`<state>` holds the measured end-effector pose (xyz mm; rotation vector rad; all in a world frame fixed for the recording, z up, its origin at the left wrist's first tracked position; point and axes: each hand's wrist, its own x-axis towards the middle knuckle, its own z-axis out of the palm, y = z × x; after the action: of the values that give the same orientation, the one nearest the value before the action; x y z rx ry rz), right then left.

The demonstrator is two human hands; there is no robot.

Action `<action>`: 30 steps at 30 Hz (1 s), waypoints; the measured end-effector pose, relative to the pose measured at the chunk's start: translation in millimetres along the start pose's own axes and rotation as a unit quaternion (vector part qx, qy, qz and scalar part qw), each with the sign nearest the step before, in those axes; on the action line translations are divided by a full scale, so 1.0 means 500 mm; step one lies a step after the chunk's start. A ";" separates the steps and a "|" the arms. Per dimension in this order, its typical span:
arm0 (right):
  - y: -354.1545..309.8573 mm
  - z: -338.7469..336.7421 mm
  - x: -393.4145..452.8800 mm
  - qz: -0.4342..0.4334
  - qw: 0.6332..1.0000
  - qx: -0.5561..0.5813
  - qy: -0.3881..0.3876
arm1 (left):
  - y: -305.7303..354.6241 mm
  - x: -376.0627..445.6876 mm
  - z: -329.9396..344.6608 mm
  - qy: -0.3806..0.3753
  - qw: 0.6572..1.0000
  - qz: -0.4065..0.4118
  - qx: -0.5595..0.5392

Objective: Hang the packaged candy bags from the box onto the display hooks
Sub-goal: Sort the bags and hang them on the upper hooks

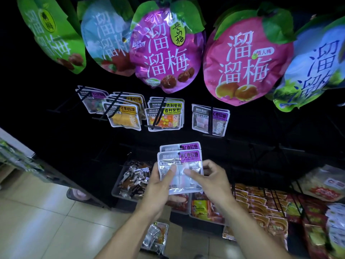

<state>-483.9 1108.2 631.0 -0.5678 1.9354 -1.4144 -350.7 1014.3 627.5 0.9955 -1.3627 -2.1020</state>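
Currently, both hands grasp two overlapped purple-labelled candy bags [180, 165] held below the display hooks. Left hand [160, 182] pinches the left edge; right hand [211, 180] pinches the right side. Matching hung bags [210, 119] lie farther, upper right.

Under my left hand [162, 181] and right hand [211, 179], the lower part of the candy bags [180, 161] is covered by my thumbs and fingers; how many bags sit behind the front one I cannot tell. Below my wrists, the box [174, 228] is mostly hidden by my forearms. Far above my grip, the big plum bags [166, 51] are cut off at the top edge.
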 end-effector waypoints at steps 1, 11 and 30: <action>0.000 -0.004 0.001 -0.007 1.000 -0.002 0.008 | 0.000 0.001 0.002 -0.003 1.000 0.002 0.004; -0.023 -0.074 0.013 -0.057 0.993 0.100 0.022 | -0.028 0.021 -0.036 0.078 0.997 -0.003 0.000; -0.029 -0.074 0.056 -0.088 0.973 0.127 0.170 | -0.035 0.003 -0.040 0.039 0.998 -0.038 0.009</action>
<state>-530.3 1108.8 644.7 -0.4029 1.9527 -1.9442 -336.0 1009.0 606.2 1.1426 -1.3277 -2.0850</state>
